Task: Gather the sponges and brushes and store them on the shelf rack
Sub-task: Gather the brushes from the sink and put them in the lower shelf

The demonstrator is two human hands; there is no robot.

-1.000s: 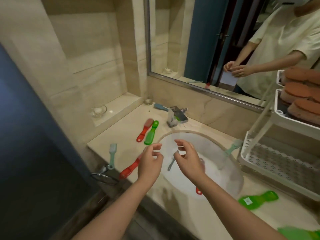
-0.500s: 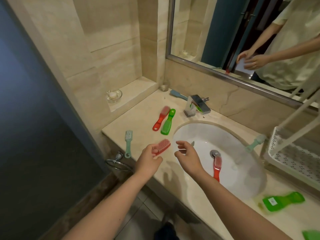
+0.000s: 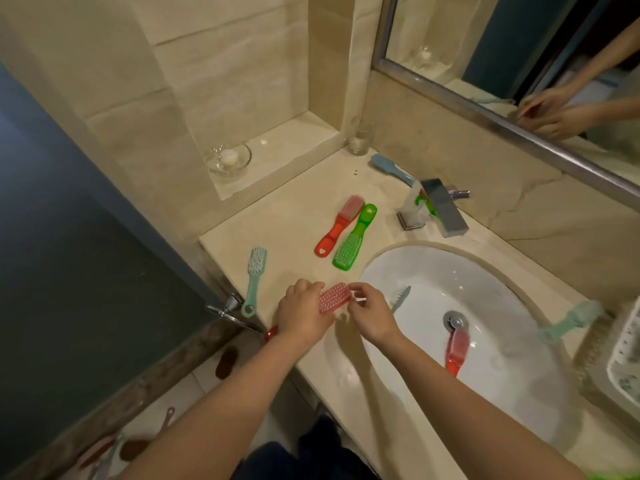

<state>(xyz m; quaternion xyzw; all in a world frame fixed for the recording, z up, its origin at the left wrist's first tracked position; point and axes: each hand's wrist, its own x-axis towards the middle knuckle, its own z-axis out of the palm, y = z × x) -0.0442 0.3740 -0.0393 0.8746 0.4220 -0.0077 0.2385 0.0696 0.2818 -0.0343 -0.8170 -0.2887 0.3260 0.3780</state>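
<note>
My left hand (image 3: 302, 313) grips a red brush (image 3: 334, 297) at the counter's front edge, bristle head up and handle end poking out below the wrist. My right hand (image 3: 370, 315) pinches the tip of the same brush head. On the counter behind lie a red brush (image 3: 339, 225), a green brush (image 3: 355, 237) and a pale teal brush (image 3: 254, 280). In the sink (image 3: 502, 282) lie another red brush (image 3: 456, 348) and a teal brush (image 3: 401, 296). A blue brush (image 3: 391, 168) lies behind the faucet. Another teal brush (image 3: 568, 320) rests at the sink's right rim.
The white shelf rack (image 3: 627, 358) shows only at the right edge. A chrome faucet (image 3: 436, 211) stands behind the sink. A glass dish (image 3: 227, 159) sits on the wall ledge and a glass (image 3: 360, 140) in the corner. More brushes (image 3: 104, 452) lie on the floor.
The view swung left and down, so the rack slid almost out of sight. My left hand picked up the red brush from the counter edge, and my right hand came in onto its head.
</note>
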